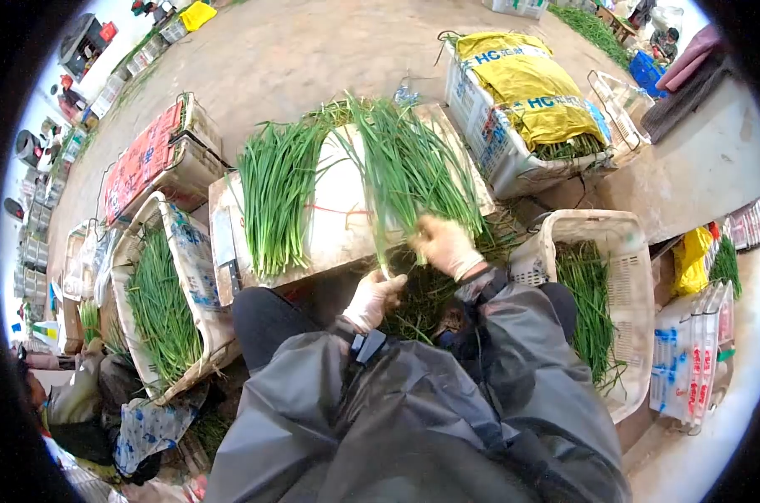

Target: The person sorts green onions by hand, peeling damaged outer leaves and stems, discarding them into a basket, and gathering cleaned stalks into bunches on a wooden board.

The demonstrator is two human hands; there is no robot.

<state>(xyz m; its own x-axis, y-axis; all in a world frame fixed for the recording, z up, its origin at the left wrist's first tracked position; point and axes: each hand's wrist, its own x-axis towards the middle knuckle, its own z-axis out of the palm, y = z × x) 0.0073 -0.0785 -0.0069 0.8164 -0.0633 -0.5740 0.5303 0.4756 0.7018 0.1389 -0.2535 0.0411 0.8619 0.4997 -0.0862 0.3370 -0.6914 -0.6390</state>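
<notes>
My left hand (375,300), in a pale glove, is closed round the lower ends of a few garlic chives (380,235), whose green leaves reach up over the board. Just right of it is my gloved right hand (447,247), slightly blurred, its fingers curled in at the stem ends of a loose pile of chives (426,168); what they pinch is hidden. A neater bundle of chives (278,197) lies on the left of the white board (342,180). A thin red tie (338,210) crosses the bare middle. By the board's left edge rests a knife (224,247).
Crates of chives stand at my left (196,277) and right (635,293). Beyond the board are a crate under a yellow sack (527,92) and one with a red cover (141,163). Another person (82,402) sits at the lower left. Leaf scraps litter the floor between my legs.
</notes>
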